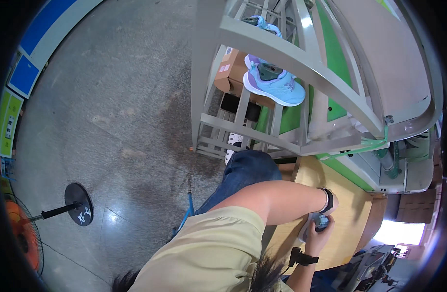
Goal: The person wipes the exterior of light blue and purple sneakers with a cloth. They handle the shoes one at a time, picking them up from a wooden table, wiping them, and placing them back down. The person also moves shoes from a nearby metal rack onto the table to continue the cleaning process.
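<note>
At the pale wooden counter point(347, 214), a partly hidden blue-grey item point(321, 222) is grasped by the right hand point(321, 237); whether the left hand's point(335, 203) fingers grip cannot be told. Close handling seems underway, calling for steadiness.

1. Looks like a workshop or factory floor: a grey metal rack point(204, 73) holds pale-blue sneakers point(277, 91), upper centre.
2. Stained grey floor point(126, 117), left half.
3. Orange pedestal fan point(23, 231), lower left.
4. Brown cardboard boxes point(418, 208), right edge.
</note>
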A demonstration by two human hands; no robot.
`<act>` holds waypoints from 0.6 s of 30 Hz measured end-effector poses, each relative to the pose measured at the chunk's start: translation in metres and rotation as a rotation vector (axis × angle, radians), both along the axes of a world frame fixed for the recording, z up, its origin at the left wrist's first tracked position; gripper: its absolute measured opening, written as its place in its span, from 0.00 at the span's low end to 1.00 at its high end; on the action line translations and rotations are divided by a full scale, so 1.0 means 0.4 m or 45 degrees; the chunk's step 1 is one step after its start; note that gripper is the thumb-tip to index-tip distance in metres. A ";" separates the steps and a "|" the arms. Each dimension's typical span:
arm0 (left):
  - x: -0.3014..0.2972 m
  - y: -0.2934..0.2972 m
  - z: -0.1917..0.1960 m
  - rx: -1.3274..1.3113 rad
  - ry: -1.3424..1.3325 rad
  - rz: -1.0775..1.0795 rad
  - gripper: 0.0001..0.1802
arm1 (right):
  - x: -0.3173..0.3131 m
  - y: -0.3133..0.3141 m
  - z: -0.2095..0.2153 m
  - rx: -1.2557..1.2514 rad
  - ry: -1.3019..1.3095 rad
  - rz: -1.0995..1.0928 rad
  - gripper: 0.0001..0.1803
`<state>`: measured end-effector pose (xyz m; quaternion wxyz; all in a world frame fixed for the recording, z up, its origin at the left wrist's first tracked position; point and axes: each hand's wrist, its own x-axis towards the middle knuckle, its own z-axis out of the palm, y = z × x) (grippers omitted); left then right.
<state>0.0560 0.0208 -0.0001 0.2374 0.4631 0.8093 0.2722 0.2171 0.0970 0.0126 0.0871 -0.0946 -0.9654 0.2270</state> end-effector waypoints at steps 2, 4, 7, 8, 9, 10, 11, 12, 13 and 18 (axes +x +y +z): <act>0.000 -0.002 -0.001 0.005 -0.010 0.016 0.18 | 0.000 -0.004 -0.004 0.023 0.021 -0.011 0.30; -0.003 0.018 -0.025 0.011 -0.046 0.058 0.19 | 0.000 -0.009 -0.005 0.041 0.047 -0.007 0.29; -0.011 0.017 -0.020 0.009 -0.016 0.011 0.20 | -0.003 -0.024 0.004 0.030 0.032 -0.014 0.28; -0.009 0.016 -0.019 0.004 -0.019 0.010 0.20 | -0.002 -0.023 0.004 0.032 0.037 -0.012 0.28; -0.003 0.012 -0.018 -0.006 -0.041 0.039 0.21 | -0.001 -0.021 0.001 0.035 0.043 -0.011 0.28; 0.000 0.011 -0.017 -0.015 -0.063 0.067 0.21 | 0.000 -0.019 0.000 0.037 0.049 -0.010 0.27; 0.000 0.011 -0.016 -0.022 -0.061 0.061 0.21 | -0.001 -0.018 -0.001 0.034 0.050 -0.011 0.27; -0.001 0.011 -0.015 -0.029 -0.059 0.055 0.21 | -0.001 -0.017 -0.002 0.031 0.052 -0.012 0.27; -0.001 0.011 -0.015 -0.036 -0.057 0.048 0.21 | -0.001 -0.016 -0.003 0.028 0.053 -0.014 0.27; -0.002 0.012 -0.021 -0.022 -0.079 0.041 0.21 | 0.001 -0.005 -0.013 0.017 0.058 -0.017 0.27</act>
